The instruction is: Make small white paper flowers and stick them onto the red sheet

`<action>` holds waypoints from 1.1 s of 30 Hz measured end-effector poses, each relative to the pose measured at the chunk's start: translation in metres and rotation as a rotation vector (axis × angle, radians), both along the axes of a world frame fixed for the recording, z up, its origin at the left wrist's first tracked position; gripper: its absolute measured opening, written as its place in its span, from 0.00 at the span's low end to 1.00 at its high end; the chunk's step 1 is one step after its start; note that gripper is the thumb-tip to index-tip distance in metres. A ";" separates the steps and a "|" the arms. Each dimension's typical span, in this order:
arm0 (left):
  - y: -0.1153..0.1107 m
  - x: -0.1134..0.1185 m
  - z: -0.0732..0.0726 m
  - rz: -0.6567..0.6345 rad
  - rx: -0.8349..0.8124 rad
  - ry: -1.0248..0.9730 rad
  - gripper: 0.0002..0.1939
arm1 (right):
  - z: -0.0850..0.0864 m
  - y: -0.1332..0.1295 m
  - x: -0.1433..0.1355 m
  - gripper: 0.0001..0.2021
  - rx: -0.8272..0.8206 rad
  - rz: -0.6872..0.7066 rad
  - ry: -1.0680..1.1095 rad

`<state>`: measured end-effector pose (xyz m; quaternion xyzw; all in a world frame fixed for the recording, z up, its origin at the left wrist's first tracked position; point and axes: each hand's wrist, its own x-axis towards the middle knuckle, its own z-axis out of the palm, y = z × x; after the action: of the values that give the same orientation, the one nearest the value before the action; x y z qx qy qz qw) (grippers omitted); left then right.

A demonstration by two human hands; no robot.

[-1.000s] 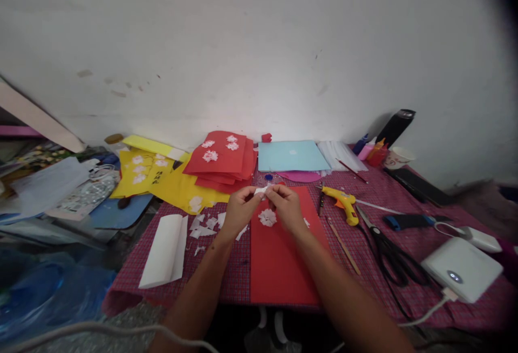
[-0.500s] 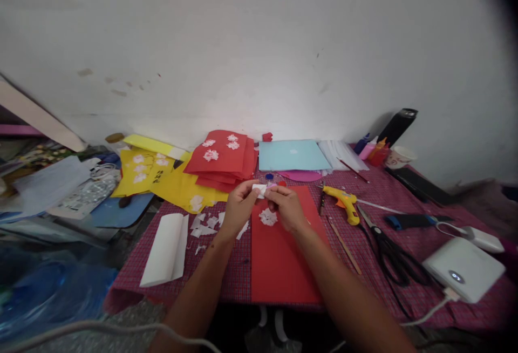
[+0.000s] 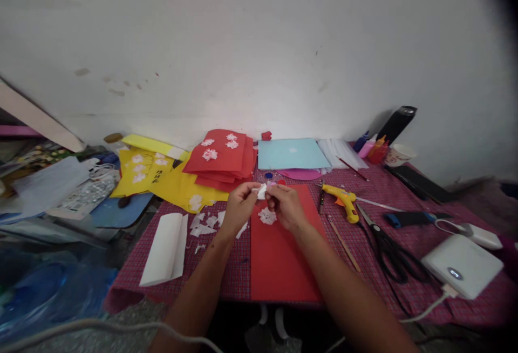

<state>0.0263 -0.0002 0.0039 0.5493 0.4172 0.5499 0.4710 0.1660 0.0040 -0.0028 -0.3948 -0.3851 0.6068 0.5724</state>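
A small piece of white paper [image 3: 262,191] is pinched between my two hands, above the top of a red sheet [image 3: 283,266]. My left hand [image 3: 242,204] grips its left side with thumb and fingers. On its right side, the fingers of my right hand [image 3: 285,204] are closed on it. Just below them, a white paper flower [image 3: 267,216] lies on the red sheet. Torn white scraps [image 3: 202,227] and a folded white paper [image 3: 164,250] lie to the left on the checked cloth.
Red sheets with flowers [image 3: 220,153] and yellow sheets [image 3: 178,188] lie at the back left. On the right are a yellow glue gun [image 3: 343,200], black scissors [image 3: 390,253], a white box [image 3: 461,265], a black flask [image 3: 399,125] and a paper cup [image 3: 400,154].
The white paper between my fingers looks narrower and more folded. My fingers have shifted slightly around it; both hands stay over the top of the red sheet.
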 end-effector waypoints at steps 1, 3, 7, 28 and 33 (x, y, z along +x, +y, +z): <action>0.000 0.000 0.000 -0.005 0.002 0.012 0.11 | 0.000 0.000 0.000 0.12 0.003 -0.005 -0.002; 0.000 -0.001 0.000 -0.020 0.010 0.035 0.12 | 0.000 0.000 0.000 0.13 0.005 -0.009 -0.009; 0.000 -0.003 -0.001 -0.034 0.008 0.020 0.13 | 0.001 0.000 0.000 0.15 0.016 -0.019 -0.023; 0.002 -0.002 -0.001 0.003 -0.024 0.014 0.11 | 0.002 -0.004 -0.001 0.08 0.254 -0.044 -0.241; 0.003 -0.002 -0.002 0.014 -0.046 -0.014 0.12 | 0.002 -0.006 -0.003 0.09 0.325 -0.024 -0.266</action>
<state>0.0244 0.0028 0.0022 0.5318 0.4302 0.5471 0.4824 0.1626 -0.0017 -0.0004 -0.3784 -0.5453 0.4724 0.5799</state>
